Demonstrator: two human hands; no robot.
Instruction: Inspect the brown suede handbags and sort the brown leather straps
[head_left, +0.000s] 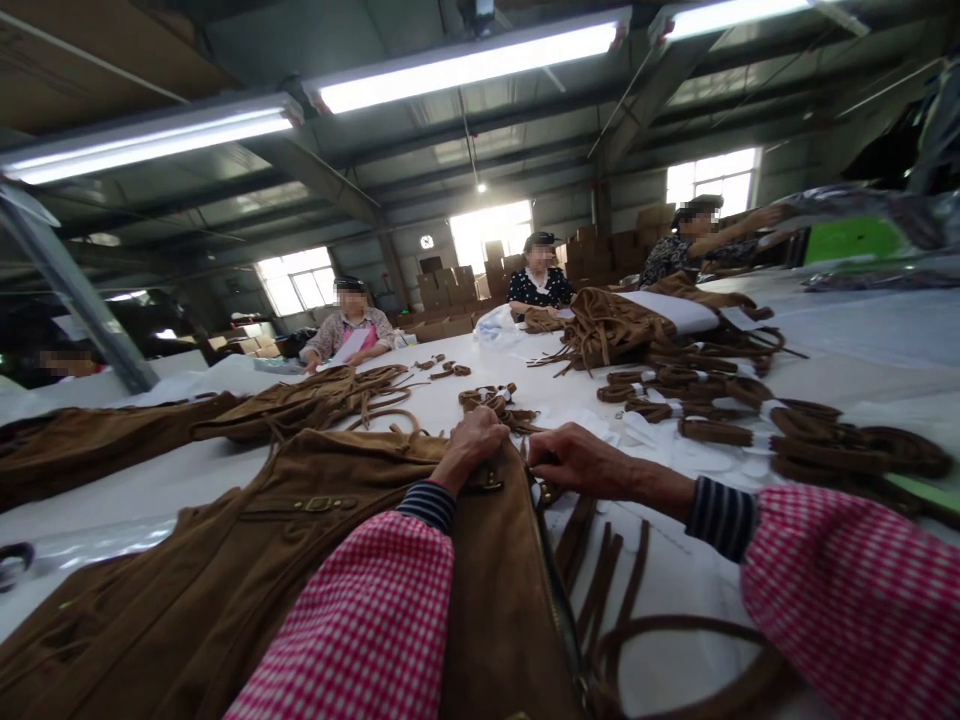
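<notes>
A large brown bag (300,510) with a zipper edge and small brass buckles lies across the near part of the white table. My left hand (478,440) is closed on the bag's far edge, beside a dark metal fitting. Just to the right, my right hand (574,460) has its fingers curled together at the zipper edge; what they pinch is too small to make out. Brown straps (600,580) hang and loop to the right of the zipper, below my right hand.
Rolled brown straps with white bands (712,431) cover the table's right side. Behind them is a heap of brown bags (611,325). More brown goods (307,400) lie at the left. Several people sit across the white table (847,350).
</notes>
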